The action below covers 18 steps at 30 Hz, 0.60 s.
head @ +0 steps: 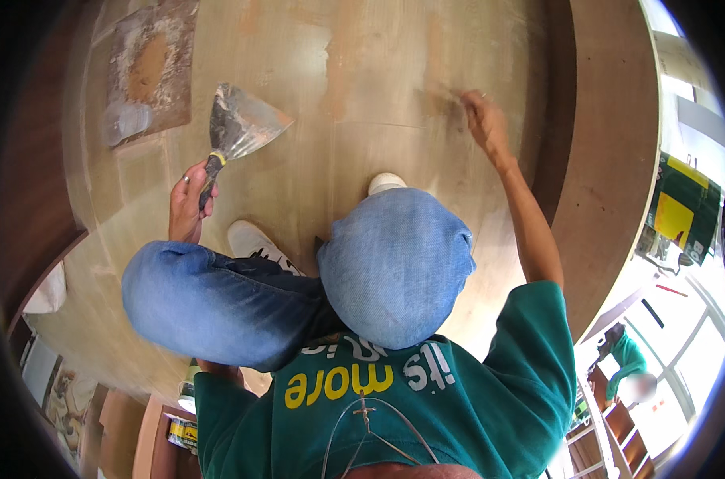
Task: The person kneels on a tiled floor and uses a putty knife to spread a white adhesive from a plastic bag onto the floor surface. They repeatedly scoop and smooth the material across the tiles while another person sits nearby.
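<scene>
My left hand [190, 197] grips the black-and-yellow handle of a wide putty knife [251, 123]. Its broad metal blade points up and away, smeared with grey and pinkish filler. Farther right, my right hand [487, 126] is closed around a thin tool [449, 93], motion-blurred and perhaps a smaller putty knife. That tool is close over the pale wood-grain surface [374, 143]; contact cannot be made out. Pinkish filler streaks [336, 78] run along this surface. At the upper left, a brown board [180, 108] bears a patch of tan filler [148, 69].
A clear plastic container [129, 121] lies at the board's near corner. A raised wooden ledge [613, 120] runs along the right. Reddish-brown panelling [27, 149] borders the left. Beyond the ledge are a green-and-yellow package [685, 206], a ladder [599, 419] and another person [628, 359].
</scene>
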Motion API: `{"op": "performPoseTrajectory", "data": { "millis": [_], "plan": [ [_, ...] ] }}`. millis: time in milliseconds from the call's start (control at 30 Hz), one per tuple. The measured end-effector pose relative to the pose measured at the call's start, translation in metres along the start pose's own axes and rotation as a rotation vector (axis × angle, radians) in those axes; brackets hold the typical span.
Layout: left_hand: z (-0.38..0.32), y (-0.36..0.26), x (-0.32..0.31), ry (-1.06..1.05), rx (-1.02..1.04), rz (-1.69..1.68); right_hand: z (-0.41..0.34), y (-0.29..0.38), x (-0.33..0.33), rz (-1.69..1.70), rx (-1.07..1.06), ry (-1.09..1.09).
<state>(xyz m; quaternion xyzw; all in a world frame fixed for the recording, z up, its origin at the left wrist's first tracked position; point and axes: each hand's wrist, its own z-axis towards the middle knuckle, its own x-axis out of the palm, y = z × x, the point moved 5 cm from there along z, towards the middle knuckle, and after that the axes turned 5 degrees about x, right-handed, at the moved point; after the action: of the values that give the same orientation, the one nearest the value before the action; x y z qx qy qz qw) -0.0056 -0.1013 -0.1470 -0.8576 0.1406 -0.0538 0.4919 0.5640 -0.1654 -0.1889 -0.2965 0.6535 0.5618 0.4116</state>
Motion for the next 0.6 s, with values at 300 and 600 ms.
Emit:
{"op": "performPoseTrajectory", "data": {
  "millis": [300,600],
  "plan": [
    [-0.007,-0.004,0.004,-0.05,0.037,0.005,0.071,0.073,0.043,-0.192,-0.266,0.004],
    [-0.009,0.0,0.007,-0.069,0.043,-0.022,0.001,0.112,0.081,-0.226,-0.349,0.2]
  ]
}}
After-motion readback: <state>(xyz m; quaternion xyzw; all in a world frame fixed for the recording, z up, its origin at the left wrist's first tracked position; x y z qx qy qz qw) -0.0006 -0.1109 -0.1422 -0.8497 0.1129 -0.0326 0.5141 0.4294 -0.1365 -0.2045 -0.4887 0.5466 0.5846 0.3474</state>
